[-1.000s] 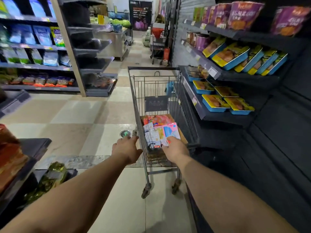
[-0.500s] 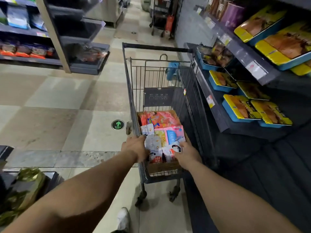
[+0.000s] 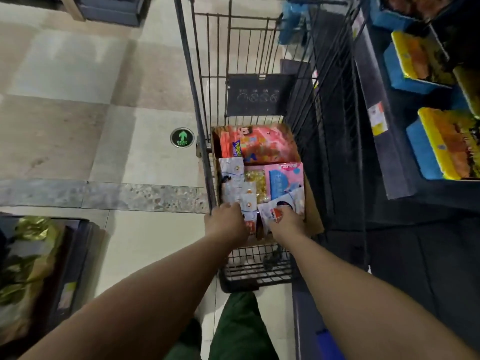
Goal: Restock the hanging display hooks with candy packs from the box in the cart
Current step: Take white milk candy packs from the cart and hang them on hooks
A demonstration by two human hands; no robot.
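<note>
While inside the box [image 3: 313, 216], both hands on candy packs [image 3: 283, 183].

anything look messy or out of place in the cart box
Mildly. The candy packs lie jumbled and overlapping at angles in the cardboard box, not stacked. Both hands, left hand and right hand, reach among them. Nothing looks spilled or torn.

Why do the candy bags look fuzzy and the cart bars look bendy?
In the head view, the candy packs in the box are smeared by motion blur, so their print can't be read; the wide-angle lens bows the cart bars outward; the shelf side on the right is dim, while the floor tiles catch pale light.
</note>
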